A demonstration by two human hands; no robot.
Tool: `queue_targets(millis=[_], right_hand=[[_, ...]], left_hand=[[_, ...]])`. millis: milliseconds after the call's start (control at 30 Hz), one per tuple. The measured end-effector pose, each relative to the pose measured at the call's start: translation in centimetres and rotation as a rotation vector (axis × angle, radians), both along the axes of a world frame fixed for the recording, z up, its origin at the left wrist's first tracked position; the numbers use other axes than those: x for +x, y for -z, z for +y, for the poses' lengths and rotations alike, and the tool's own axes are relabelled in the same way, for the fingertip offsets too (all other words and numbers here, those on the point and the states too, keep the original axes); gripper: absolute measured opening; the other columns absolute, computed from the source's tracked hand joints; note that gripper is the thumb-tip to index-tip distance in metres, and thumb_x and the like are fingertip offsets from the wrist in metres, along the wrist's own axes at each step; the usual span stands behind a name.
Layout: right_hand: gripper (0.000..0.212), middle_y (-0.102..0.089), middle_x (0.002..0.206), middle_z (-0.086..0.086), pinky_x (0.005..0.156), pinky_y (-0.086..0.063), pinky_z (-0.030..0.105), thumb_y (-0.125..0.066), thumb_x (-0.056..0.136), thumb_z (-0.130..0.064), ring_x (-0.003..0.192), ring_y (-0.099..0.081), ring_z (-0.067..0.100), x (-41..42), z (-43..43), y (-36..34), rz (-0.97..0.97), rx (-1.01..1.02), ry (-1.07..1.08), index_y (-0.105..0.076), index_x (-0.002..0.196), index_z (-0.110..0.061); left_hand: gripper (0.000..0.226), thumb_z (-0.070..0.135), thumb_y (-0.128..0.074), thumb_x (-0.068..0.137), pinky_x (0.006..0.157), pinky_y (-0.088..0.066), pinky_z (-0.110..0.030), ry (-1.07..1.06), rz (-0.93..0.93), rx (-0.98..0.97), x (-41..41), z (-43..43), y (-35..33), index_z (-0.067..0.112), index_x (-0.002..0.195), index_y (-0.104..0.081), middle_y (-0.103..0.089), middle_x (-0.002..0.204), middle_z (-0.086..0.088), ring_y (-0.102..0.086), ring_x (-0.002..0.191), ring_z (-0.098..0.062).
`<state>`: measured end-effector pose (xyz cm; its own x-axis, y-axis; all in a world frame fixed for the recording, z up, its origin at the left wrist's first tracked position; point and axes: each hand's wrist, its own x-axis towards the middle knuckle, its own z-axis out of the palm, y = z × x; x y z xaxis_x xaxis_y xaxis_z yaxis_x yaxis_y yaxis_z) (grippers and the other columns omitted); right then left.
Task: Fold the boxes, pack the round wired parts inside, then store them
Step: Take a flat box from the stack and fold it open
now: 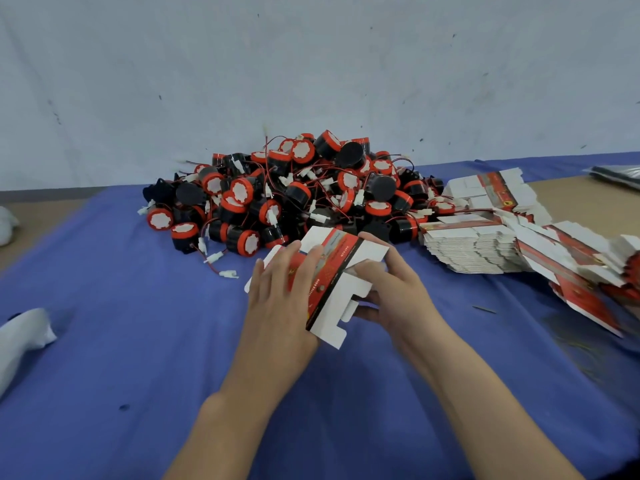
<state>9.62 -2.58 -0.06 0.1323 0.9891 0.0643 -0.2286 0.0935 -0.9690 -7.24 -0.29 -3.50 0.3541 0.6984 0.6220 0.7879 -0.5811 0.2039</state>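
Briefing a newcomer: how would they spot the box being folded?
Find the heap of round parts on the blue cloth. Just before it, left hand and right hand hold one red-and-white box. Unlike the flat stacks at right, it is alone.

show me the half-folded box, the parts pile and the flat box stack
half-folded box point(333, 269), head view, red printed band
parts pile point(294, 195), head view, middle of heap
flat box stack point(465, 234), head view, white top sheet
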Motion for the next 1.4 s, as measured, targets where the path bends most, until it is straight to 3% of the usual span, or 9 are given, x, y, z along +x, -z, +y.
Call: queue_targets(millis=[300, 567, 700, 833, 933, 1033, 1133, 1233, 1400], right_hand=[[0.039, -0.077, 0.095, 0.004, 0.062, -0.06, 0.031, -0.052, 0.1, -0.013, 0.08, -0.077, 0.027, 1.5, -0.9, 0.0, -0.105, -0.002, -0.089, -0.069, 0.114, -0.044], [0.048, -0.07, 0.101, 0.01, 0.064, -0.058, 0.027, -0.049, 0.101, -0.011, 0.085, -0.071, 0.024, 1.5, -2.2, -0.4, -0.379, 0.07, -0.125, -0.064, 0.123, -0.051], [0.046, -0.065, 0.107, 0.019, 0.074, -0.058, 0.048, -0.049, 0.102, -0.022, 0.09, -0.058, 0.044, 1.5, -3.1, -0.6, -0.488, 0.125, -0.108, -0.056, 0.127, -0.061], [0.039, -0.058, 0.114, -0.02, 0.081, -0.053, 0.033, -0.051, 0.096, -0.043, 0.093, -0.06, 0.006, 1.3, -3.7, -0.7, -0.533, 0.202, -0.08, -0.052, 0.127, -0.066], [0.041, -0.048, 0.136, -0.036, 0.089, -0.043, 0.018, -0.051, 0.093, -0.053, 0.119, -0.048, -0.017, 0.9, -4.1, -0.7, -0.44, 0.23, -0.148, -0.047, 0.131, -0.068], [0.042, -0.041, 0.144, -0.041, 0.09, -0.043, 0.01, -0.053, 0.094, -0.061, 0.129, -0.037, -0.024, 0.5, -4.2, -0.7, -0.385, 0.27, -0.222, -0.041, 0.133, -0.071], [0.046, -0.042, 0.146, -0.036, 0.086, -0.041, -0.002, -0.055, 0.092, -0.065, 0.122, -0.047, -0.018, 0.2, -4.3, -0.8, -0.379, 0.303, -0.219, -0.041, 0.136, -0.068], [0.052, -0.054, 0.141, -0.027, 0.091, -0.044, 0.005, -0.059, 0.094, -0.061, 0.117, -0.059, -0.009, -0.2, -4.2, -0.9, -0.357, 0.324, -0.234, -0.041, 0.143, -0.057], [0.058, -0.061, 0.137, -0.019, 0.087, -0.055, 0.021, -0.072, 0.088, -0.054, 0.109, -0.069, 0.009, -0.4, -3.5, -1.0, -0.36, 0.322, -0.194, -0.047, 0.14, -0.049]], left_hand=[[0.116, 0.045, -0.08, 0.071, 0.115, -0.011, -0.051, 0.024, -0.097, 0.023, 0.6, -1.0, -0.3, 0.031, 0.155, -0.002, -0.015, 0.158, -0.002, 0.003, 0.145, -0.014], [0.111, 0.065, -0.063, 0.077, 0.121, -0.013, -0.053, 0.045, -0.039, 0.063, 0.8, -0.7, -0.7, 0.019, 0.155, 0.001, -0.012, 0.16, -0.004, -0.007, 0.152, -0.02], [0.11, 0.08, -0.052, 0.076, 0.123, -0.014, -0.055, 0.093, -0.136, -0.023, 0.9, -1.1, -1.5, 0.018, 0.156, -0.008, -0.02, 0.161, -0.002, -0.005, 0.149, 0.0], [0.113, 0.079, -0.065, 0.062, 0.121, -0.023, -0.053, 0.183, -0.362, -0.152, 1.6, -2.3, -2.6, 0.063, 0.143, 0.012, -0.026, 0.153, 0.029, -0.002, 0.139, 0.022], [0.12, 0.078, -0.069, 0.057, 0.111, -0.03, -0.025, 0.212, -0.464, -0.217, 1.9, -2.6, -2.6, 0.066, 0.14, 0.017, -0.01, 0.133, 0.061, -0.009, 0.131, 0.031], [0.126, 0.074, -0.075, 0.055, 0.101, -0.031, -0.014, 0.256, -0.549, -0.295, 1.9, -2.3, -2.3, 0.06, 0.148, 0.008, -0.022, 0.135, 0.054, -0.022, 0.132, 0.026], [0.129, 0.078, -0.079, 0.05, 0.111, -0.041, -0.034, 0.283, -0.611, -0.373, 1.8, -2.2, -2.2, 0.066, 0.145, 0.007, -0.025, 0.144, 0.045, -0.029, 0.139, 0.013], [0.128, 0.087, -0.075, 0.042, 0.106, -0.048, -0.04, 0.281, -0.651, -0.428, 1.8, -2.1, -2.3, 0.073, 0.14, 0.007, -0.023, 0.14, 0.051, -0.033, 0.135, 0.016], [0.122, 0.062, -0.083, 0.054, 0.101, -0.053, -0.043, 0.311, -0.676, -0.468, 2.1, -2.1, -2.3, 0.077, 0.135, 0.007, -0.038, 0.146, 0.029, -0.045, 0.135, -0.002]])
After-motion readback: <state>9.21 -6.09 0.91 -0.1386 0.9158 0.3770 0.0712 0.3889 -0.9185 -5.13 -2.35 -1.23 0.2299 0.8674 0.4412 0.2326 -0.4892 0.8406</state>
